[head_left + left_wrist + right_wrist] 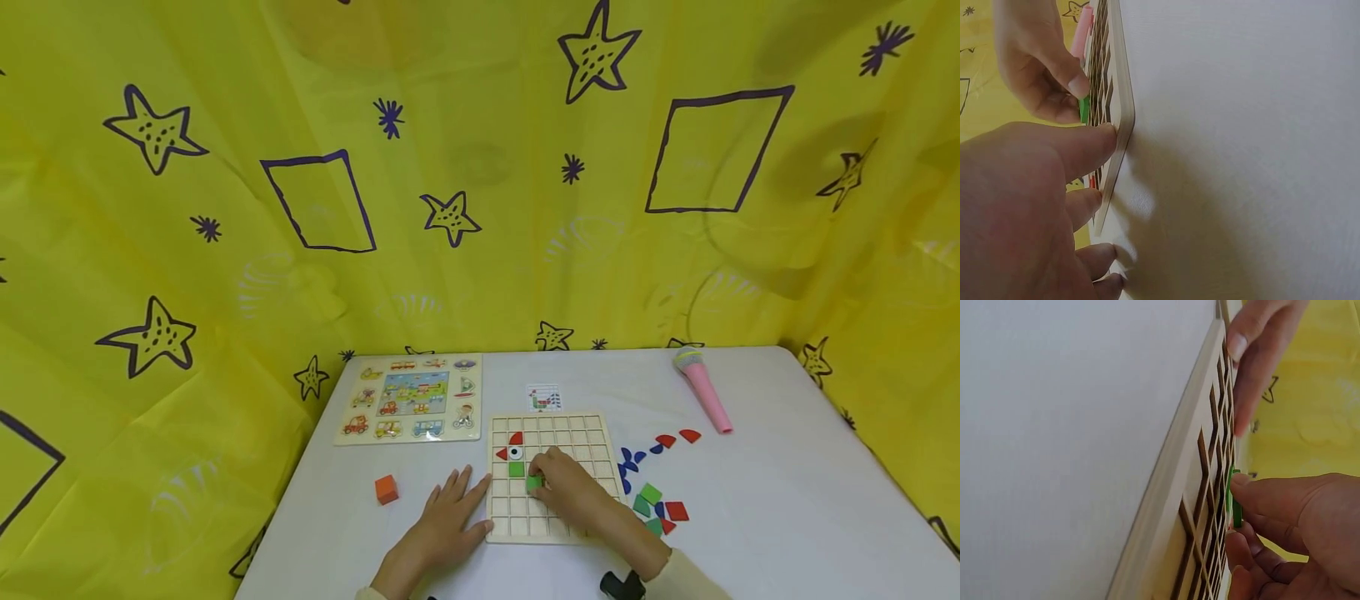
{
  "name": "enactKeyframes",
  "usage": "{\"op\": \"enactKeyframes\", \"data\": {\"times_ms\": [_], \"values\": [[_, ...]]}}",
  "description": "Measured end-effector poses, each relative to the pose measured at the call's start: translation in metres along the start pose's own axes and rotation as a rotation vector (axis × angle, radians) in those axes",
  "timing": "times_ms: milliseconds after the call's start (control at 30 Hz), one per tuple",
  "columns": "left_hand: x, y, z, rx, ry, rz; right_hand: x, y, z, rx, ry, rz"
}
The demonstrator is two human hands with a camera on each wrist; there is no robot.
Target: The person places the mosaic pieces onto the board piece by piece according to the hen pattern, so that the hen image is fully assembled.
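Observation:
A wooden grid board (555, 527) lies on the table. Its upper left cells hold a red quarter-round tile (516, 437), a red triangle tile (502, 454), a white tile with an eye dot (515, 452) and a green square tile (517, 469). My right hand (572, 492) pinches another green square tile (533, 483) between thumb and fingers, right at a cell diagonally below the placed green one. My left hand (447, 521) lies with fingers spread along the board's left edge, thumb and fingertip touching the rim. In the right wrist view the pinched green tile (1237, 499) stands tilted over the grid.
Right of the board lie loose tiles: blue half-rounds (628, 461), a red square (677, 511) and a green square (651, 493). A pattern card (544, 398) sits behind the board. Also around are a vehicle puzzle (347, 433), an orange cube (386, 489) and a pink microphone (707, 396).

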State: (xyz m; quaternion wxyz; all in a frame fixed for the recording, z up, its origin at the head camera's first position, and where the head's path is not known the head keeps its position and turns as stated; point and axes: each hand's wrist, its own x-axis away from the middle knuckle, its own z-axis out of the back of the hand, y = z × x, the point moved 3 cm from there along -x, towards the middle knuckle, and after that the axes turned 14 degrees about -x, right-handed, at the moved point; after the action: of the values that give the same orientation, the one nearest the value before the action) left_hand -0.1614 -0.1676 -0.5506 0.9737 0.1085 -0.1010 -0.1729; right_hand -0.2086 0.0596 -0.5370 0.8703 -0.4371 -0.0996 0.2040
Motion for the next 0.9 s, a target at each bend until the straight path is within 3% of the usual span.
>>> {"op": "enactKeyframes", "data": {"times_ms": [433, 900], "values": [[0.002, 0.002, 0.004, 0.003, 0.009, -0.008, -0.007, -0.009, -0.019, 0.084, 0.013, 0.152], [0.000, 0.000, 0.000, 0.005, 0.003, -0.001, -0.005, -0.015, -0.022, 0.144, 0.048, 0.180]]}}
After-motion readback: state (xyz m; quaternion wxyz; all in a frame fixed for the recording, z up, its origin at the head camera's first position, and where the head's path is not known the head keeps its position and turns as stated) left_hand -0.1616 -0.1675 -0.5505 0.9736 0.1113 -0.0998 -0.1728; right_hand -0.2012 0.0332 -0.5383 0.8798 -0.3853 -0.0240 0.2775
